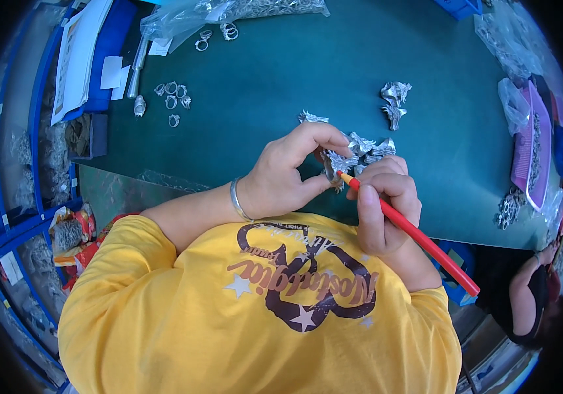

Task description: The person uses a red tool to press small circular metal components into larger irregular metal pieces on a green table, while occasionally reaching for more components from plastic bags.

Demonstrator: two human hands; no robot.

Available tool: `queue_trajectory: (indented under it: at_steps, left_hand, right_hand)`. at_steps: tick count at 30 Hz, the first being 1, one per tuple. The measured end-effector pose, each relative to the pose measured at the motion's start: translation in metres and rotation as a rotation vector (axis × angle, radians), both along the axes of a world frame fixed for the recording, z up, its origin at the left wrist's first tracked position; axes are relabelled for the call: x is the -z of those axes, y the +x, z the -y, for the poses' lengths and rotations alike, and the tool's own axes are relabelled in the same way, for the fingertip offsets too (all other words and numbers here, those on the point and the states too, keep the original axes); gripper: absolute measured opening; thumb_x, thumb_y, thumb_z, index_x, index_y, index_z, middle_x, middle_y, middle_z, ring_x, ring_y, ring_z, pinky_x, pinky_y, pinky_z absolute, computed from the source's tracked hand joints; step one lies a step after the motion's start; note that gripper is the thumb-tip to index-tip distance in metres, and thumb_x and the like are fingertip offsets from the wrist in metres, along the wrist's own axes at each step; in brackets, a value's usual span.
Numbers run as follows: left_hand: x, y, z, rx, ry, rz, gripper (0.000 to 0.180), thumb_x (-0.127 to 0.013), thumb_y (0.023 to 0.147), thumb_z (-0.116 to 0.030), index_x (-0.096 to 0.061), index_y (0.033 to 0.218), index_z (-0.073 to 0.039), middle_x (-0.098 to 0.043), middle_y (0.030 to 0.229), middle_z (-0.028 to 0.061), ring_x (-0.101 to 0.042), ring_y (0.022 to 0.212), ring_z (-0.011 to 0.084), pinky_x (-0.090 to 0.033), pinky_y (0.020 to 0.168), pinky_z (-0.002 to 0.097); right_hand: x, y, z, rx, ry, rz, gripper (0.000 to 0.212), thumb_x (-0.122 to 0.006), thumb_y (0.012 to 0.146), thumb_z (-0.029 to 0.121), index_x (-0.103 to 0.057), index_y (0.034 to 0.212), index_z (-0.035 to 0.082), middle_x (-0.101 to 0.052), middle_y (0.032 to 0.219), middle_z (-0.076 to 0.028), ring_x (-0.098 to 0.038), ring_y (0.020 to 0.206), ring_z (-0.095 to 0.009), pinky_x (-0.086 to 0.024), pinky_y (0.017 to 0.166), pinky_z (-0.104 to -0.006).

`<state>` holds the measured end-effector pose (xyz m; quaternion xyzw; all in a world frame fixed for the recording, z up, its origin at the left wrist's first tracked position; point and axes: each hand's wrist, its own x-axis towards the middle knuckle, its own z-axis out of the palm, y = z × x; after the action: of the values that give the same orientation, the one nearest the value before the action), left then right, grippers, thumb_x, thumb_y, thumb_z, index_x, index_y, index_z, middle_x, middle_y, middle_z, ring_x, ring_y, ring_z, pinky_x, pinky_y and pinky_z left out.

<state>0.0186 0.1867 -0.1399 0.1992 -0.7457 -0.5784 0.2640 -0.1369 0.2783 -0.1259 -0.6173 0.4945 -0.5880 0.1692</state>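
Between the thumb and fingers of my left hand (286, 169) is a chunky silver-coloured metal ring (338, 163), tilted just above the table. My right hand (388, 205) grips a red pencil (429, 246), whose sharpened tip meets or nearly meets the ring. Right behind my fingers lies a small heap of similar metal pieces (362, 144), partly covered by my hands. One more piece (313, 117) rests beyond my left fingers. Farther off to the right, a few pieces (395, 95) sit close together.
Loose rings (171, 102) lie on the left of the green table (281, 72), near a metal rod (138, 69). A filled plastic bag (255, 9) is at the back. A lilac basket (523, 148) stands right, near another person's arm (524, 295). Blue shelving (35, 125) lines the left.
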Motion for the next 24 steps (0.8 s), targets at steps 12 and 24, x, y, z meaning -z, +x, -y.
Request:
queue_trajectory:
  at_steps: [12,24]
  left_hand:
    - [-0.002,-0.004,0.006,0.112,0.677,-0.221,0.034,-0.062,0.077,0.012,-0.052,0.108,0.001,-0.051,0.113,0.0103,-0.054,0.106,0.0184,-0.05,0.086,0.0295]
    - [-0.01,0.001,0.007,0.008,0.84,-0.101,0.024,-0.057,0.084,0.006,-0.05,0.107,0.005,-0.059,0.105,0.0182,-0.064,0.091,0.0238,-0.055,0.078,0.0295]
  right_hand:
    - [0.004,-0.003,0.007,0.136,0.134,0.087,0.018,-0.059,0.084,-0.003,-0.055,0.101,0.0,-0.063,0.097,-0.016,-0.06,0.078,-0.018,-0.047,0.071,-0.0255]
    - [0.01,0.001,-0.003,0.045,0.297,0.515,0.025,-0.063,0.081,-0.006,-0.049,0.099,0.001,-0.062,0.098,-0.013,-0.059,0.081,-0.011,-0.05,0.069,-0.0213]
